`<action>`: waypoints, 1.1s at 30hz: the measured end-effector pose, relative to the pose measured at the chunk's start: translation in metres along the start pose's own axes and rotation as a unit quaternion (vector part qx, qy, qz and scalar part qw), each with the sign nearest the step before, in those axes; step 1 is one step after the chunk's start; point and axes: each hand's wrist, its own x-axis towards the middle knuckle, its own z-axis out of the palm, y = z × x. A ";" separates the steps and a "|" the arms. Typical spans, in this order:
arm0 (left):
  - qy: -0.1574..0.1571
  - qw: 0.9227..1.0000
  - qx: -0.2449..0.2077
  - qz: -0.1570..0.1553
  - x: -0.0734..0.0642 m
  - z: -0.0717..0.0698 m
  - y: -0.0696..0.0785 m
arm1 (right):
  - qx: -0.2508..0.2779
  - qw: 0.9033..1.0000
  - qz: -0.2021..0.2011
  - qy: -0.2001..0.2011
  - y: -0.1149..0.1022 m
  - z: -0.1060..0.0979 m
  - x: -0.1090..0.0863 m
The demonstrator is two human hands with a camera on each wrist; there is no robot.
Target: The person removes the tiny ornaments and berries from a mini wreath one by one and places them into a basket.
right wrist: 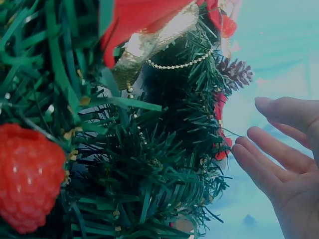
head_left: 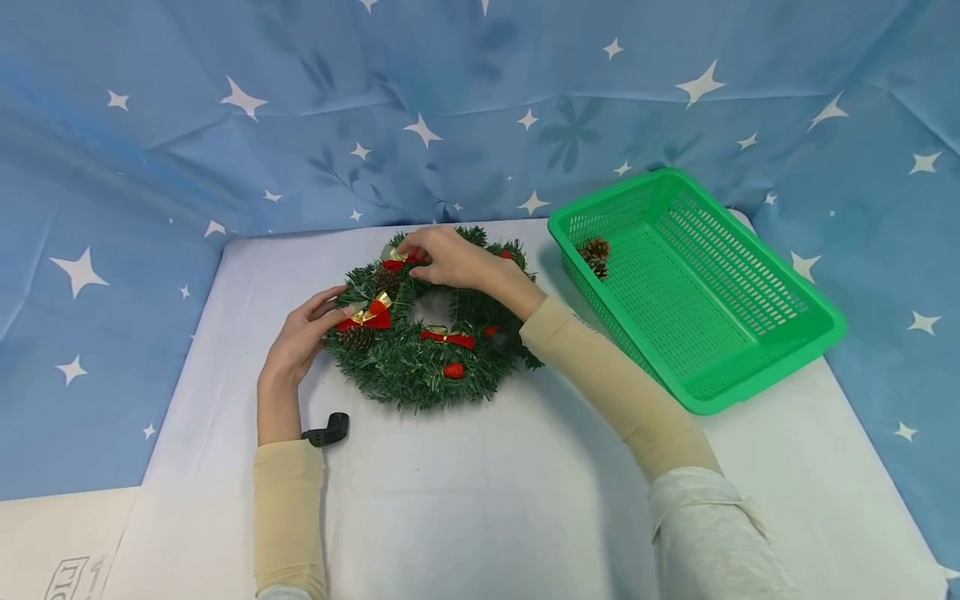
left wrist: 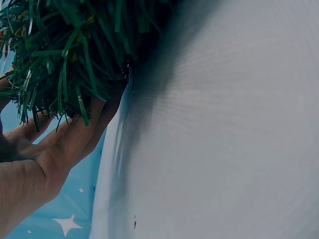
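A green wreath [head_left: 408,375] lies on the white table, trimmed with red and gold bows, pine cones and red berries. My left hand [head_left: 303,333] grips its left edge, thumb on top beside a red and gold bow [head_left: 367,317]; in the left wrist view the fingers [left wrist: 75,132] reach beneath the greenery. Over the upper left of the wreath is my right hand [head_left: 450,258], close to another bow [head_left: 400,260]. In the right wrist view its thumb and fingers [right wrist: 271,149] are spread apart, with nothing between them. A large red berry [right wrist: 30,177] shows up close there.
A green plastic basket [head_left: 675,400] stands to the right, with pine cones [head_left: 596,254] at its left end. Blue star-patterned cloth [head_left: 480,117] hangs behind and at the sides. On my left wrist is a black device [head_left: 330,429].
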 end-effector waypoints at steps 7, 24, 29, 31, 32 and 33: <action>0.001 1.000 -0.001 0.004 -0.001 -0.002 0.000 | -0.014 1.000 -0.017 -0.019 -0.006 0.004 0.010; 0.003 1.000 0.003 0.002 0.000 -0.003 0.001 | -0.042 0.997 -0.027 -0.057 -0.019 0.013 0.031; 0.000 1.000 0.001 0.004 0.001 -0.001 0.002 | -0.041 0.997 -0.024 -0.068 -0.019 0.017 0.035; -0.001 1.000 0.000 0.003 0.001 -0.001 0.001 | -0.040 0.996 -0.026 -0.071 -0.019 0.019 0.037; -0.002 1.000 0.000 0.003 0.001 0.000 0.001 | -0.040 0.996 -0.029 -0.071 -0.019 0.020 0.037; -0.002 1.000 0.001 0.003 0.001 0.000 0.000 | -0.039 0.996 -0.029 -0.072 -0.019 0.021 0.037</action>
